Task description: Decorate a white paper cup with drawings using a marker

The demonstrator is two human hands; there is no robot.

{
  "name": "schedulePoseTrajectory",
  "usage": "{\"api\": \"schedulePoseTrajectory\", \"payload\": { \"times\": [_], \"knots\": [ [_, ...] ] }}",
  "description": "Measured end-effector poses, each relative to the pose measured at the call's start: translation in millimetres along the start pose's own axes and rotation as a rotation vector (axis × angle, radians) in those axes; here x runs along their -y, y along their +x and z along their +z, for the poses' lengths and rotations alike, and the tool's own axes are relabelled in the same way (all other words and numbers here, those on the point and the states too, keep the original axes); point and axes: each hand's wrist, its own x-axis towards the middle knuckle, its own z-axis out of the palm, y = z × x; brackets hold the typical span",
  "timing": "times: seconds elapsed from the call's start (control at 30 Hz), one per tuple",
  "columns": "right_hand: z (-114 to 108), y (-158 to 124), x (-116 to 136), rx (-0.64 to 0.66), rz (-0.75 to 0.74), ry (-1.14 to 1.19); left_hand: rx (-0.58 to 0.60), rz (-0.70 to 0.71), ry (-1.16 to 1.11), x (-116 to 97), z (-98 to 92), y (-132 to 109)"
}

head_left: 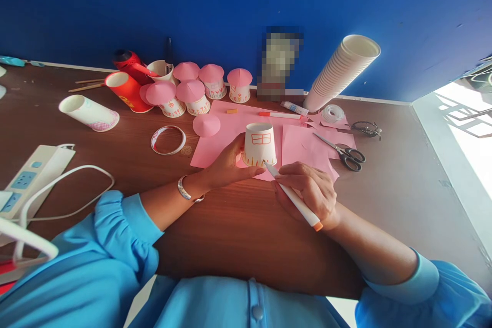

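Note:
My left hand (226,166) grips an upside-down white paper cup (260,144) that stands on pink paper (230,133). The cup bears an orange window drawing and orange strokes along its lower rim. My right hand (307,189) is closed round an orange marker (294,197), its tip touching the cup's lower rim. A loose pink paper cone (206,125) lies on the paper just left of the cup.
Several cups capped with pink cones (200,89) stand at the back beside red cups (128,92). A tilted stack of white cups (342,69), scissors (342,152), tape rolls (168,140), another marker (279,114), a glue tube and a power strip (26,177) lie around.

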Motion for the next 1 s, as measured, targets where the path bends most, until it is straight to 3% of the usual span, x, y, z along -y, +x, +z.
{"api": "schedulePoseTrajectory", "payload": {
  "times": [1.0],
  "knots": [
    [-5, 11, 9, 0.065, 0.060, -0.007, -0.008, -0.007, 0.089, -4, -2.1, 0]
  ]
}}
